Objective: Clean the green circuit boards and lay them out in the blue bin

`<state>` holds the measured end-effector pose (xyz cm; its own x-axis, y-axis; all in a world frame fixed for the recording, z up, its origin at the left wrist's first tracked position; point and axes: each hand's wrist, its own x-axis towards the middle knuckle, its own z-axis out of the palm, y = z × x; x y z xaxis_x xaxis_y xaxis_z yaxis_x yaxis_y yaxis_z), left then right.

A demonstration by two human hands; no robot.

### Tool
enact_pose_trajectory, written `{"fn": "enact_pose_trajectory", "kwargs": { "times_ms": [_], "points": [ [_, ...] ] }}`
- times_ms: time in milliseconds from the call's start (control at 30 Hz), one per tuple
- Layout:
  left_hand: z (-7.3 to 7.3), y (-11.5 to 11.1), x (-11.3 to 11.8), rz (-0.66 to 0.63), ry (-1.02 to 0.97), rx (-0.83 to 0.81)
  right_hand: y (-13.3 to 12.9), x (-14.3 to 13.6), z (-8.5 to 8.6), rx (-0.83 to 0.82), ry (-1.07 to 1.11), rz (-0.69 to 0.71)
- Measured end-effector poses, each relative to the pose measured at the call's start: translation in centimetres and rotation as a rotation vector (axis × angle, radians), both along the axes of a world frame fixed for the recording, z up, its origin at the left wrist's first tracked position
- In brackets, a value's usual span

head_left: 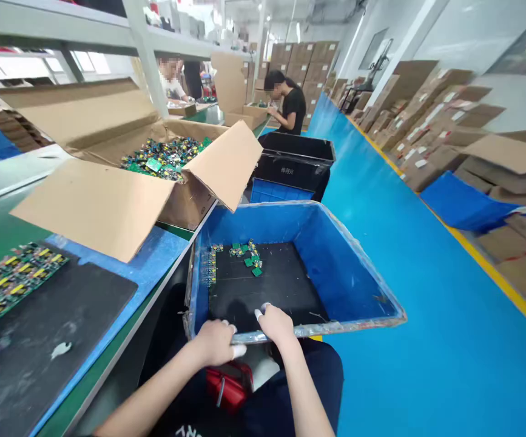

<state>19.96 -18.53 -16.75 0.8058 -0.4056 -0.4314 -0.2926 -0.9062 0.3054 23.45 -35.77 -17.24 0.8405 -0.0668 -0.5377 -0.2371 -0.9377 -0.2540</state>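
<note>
A large blue bin (pixel 349 267) stands in front of my knees. My left hand (pixel 216 343) and my right hand (pixel 275 323) are both closed on its near rim, side by side, with white covers on some fingertips. On the bin's black bottom (pixel 281 285) lie several small green circuit boards (pixel 256 271), and a row of boards runs along its left wall. To the left, an open cardboard box (pixel 185 203) full of circuit boards (pixel 167 158) sits on the green workbench.
On the bench, a black mat (pixel 57 328) bears joined circuit boards (pixel 12 279) and a small pale tool (pixel 61 349). Beyond the bin stands a black crate (pixel 290 161), with a seated person (pixel 292 109) behind. Cardboard stacks (pixel 445 121) line the right wall.
</note>
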Motion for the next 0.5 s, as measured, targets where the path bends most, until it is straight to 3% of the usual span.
{"fn": "enact_pose_trajectory", "kwargs": {
  "times_ms": [100,333,500],
  "points": [
    [-0.9,1.2,-2.3,0.023,-0.01,0.017,0.1,0.2,-0.3,-0.044,0.028,0.019],
    [-1.7,0.9,-2.4,0.026,-0.047,0.033,0.2,0.1,-0.1,-0.129,0.055,0.015],
    [-2.7,0.1,-4.4,-0.036,-0.078,0.0,-0.6,-1.0,-0.1,-0.158,0.04,-0.015]
  ]
}}
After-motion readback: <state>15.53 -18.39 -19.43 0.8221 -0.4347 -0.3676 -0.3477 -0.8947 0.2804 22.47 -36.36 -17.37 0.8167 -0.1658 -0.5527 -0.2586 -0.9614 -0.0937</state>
